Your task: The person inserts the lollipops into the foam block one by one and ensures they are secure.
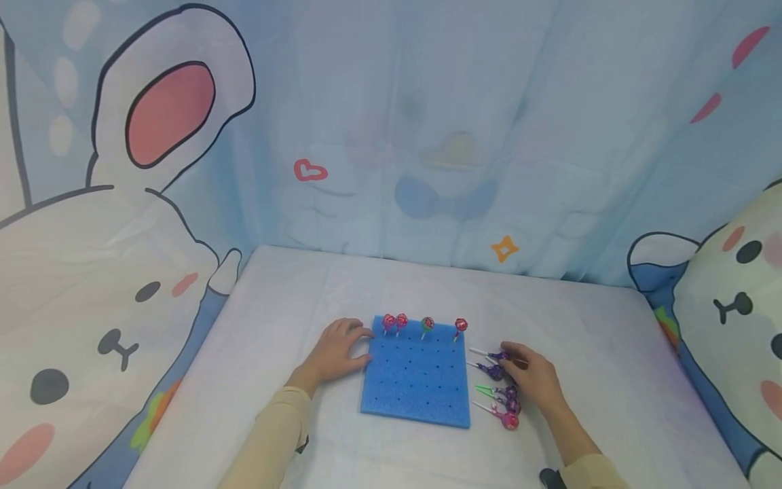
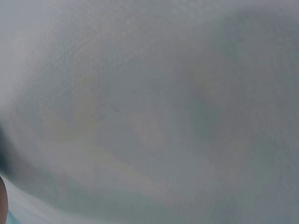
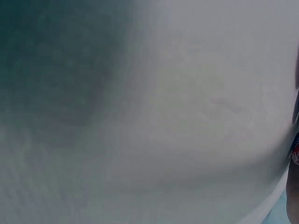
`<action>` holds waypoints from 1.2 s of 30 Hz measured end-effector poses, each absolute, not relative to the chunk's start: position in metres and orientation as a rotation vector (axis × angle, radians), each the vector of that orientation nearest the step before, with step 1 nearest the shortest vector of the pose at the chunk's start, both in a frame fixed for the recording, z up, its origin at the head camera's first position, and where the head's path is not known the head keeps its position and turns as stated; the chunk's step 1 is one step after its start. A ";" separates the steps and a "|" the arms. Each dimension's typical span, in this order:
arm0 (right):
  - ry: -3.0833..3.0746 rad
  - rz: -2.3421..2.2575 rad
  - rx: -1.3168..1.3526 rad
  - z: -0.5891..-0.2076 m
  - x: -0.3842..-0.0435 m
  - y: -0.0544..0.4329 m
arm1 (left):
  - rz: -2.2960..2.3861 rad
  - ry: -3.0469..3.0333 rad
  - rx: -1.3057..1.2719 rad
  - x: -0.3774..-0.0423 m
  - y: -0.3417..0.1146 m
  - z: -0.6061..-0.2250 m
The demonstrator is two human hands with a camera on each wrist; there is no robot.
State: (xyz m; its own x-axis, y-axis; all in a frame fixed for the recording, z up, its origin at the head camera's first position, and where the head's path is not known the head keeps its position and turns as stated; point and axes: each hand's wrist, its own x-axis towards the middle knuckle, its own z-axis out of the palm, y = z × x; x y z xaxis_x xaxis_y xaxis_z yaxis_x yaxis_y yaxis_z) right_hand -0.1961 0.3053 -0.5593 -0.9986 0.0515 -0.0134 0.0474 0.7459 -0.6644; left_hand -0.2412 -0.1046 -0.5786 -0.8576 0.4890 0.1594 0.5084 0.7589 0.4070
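Note:
A blue foam board (image 1: 415, 377) dotted with small holes lies on the table. Several wrapped lollipops stand along its far edge: two red ones at the left, a green and red one (image 1: 427, 324), and a red one (image 1: 461, 325) at the right corner. My left hand (image 1: 336, 350) rests at the board's left edge, thumb and fingers spread and touching it. Right of the board, my right hand (image 1: 534, 373) curls its thumb and fingers around a purple lollipop (image 1: 502, 354); the fingers partly hide the grip. More lollipops lie just below, among them a pink one (image 1: 510, 421).
The white-covered table (image 1: 318, 285) runs back to a light blue cartoon curtain (image 1: 366, 204). Both wrist views show mostly blurred pale cloth; a lollipop wrapper (image 3: 295, 153) shows at the right edge of the right wrist view.

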 end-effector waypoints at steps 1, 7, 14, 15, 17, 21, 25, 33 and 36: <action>-2.928 1.109 -0.081 -0.559 -0.196 0.305 | -0.694 -2.904 -0.825 -0.241 -0.105 -0.578; -2.925 1.106 -0.086 -0.557 -0.198 0.305 | -0.700 -2.918 -0.820 -0.241 -0.105 -0.577; -2.930 1.103 -0.162 -0.559 -0.200 0.304 | -0.718 -2.875 -0.821 -0.241 -0.104 -0.579; -2.923 1.118 -0.176 -0.559 -0.200 0.304 | -0.722 -2.871 -0.824 -0.241 -0.104 -0.580; -2.896 1.160 -0.203 -0.558 -0.200 0.303 | -0.721 -2.870 -0.829 -0.241 -0.104 -0.580; -2.823 1.213 -0.215 -0.555 -0.202 0.301 | -0.718 -2.883 -0.828 -0.241 -0.104 -0.580; -2.754 1.216 -0.213 -0.549 -0.203 0.296 | -0.701 -2.906 -0.820 -0.241 -0.104 -0.578; -2.608 1.295 -0.323 -0.536 -0.207 0.280 | -0.708 -2.920 -0.802 -0.241 -0.103 -0.578; -2.572 1.331 -0.335 -0.535 -0.208 0.276 | -0.711 -2.921 -0.802 -0.241 -0.103 -0.578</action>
